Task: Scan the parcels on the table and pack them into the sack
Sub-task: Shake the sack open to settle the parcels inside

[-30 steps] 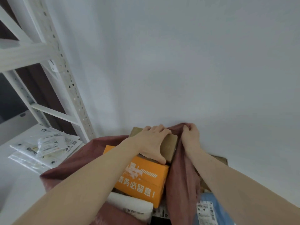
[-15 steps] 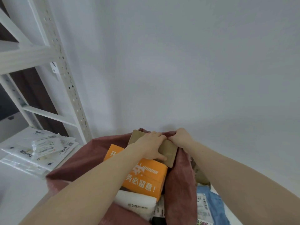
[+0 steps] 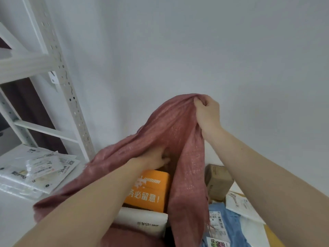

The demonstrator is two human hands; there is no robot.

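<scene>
Your right hand [image 3: 207, 111] held the far rim of the pink woven sack [image 3: 178, 132] bunched in curled fingers [image 3: 199, 102], the cloth pulled up high against the white wall [image 3: 195, 41]. Your left hand [image 3: 156, 158] reached deep into the mouth of the sack; its fingertips were hidden in the shadow under the raised cloth, so you cannot tell whether they were spread or gripping anything.

Inside the sack, just below your left hand, lay an orange box [image 3: 151, 189] with white printed characters, partly covered by your left forearm. Nearer to you, touching its lower edge, was a white soft parcel [image 3: 142, 221] with a dark printed code.

Outside the sack on your right, a brown cardboard box [image 3: 218, 180] stood on the table [image 3: 10, 220] beside the hanging sack wall. In front of it lay a white mailer [image 3: 238, 202] and a blue bag parcel [image 3: 227, 227] with a shipping label, both partly under your right forearm.

On your left, a loose stack of clear plastic mailers [image 3: 35, 172] with labels rested at the foot of a white perforated metal shelf frame [image 3: 65, 86].
</scene>
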